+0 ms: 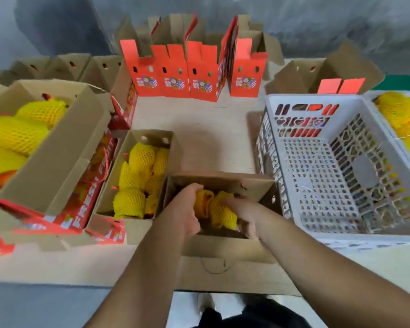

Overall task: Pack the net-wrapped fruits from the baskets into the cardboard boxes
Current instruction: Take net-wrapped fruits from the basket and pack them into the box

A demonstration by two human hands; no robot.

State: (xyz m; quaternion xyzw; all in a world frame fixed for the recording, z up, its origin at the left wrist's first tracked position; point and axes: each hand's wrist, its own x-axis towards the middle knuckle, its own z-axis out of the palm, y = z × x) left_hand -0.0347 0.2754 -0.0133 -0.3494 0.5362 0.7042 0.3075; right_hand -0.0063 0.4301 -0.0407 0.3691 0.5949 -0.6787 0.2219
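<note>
hands (213,209) gripping yellow foam-net fruits (217,208), brown cardboard box (223,249)

Both hands reach into the near cardboard box among net-wrapped fruits.

The left hand (186,209) curls over a yellow-netted fruit (202,204) inside the near box (223,247), and the right hand (242,213) appears to grip a second netted fruit (223,213) beside it, though blur hides its fingers. Just left stands a filled box (109,185) of yellow netted fruits, and farther left a larger box (57,166) marked FRESH FRUIT. A white plastic basket (282,204) sits right of the near box. Red boxes (187,84) stand upright at the back of the table (211,143).
</note>
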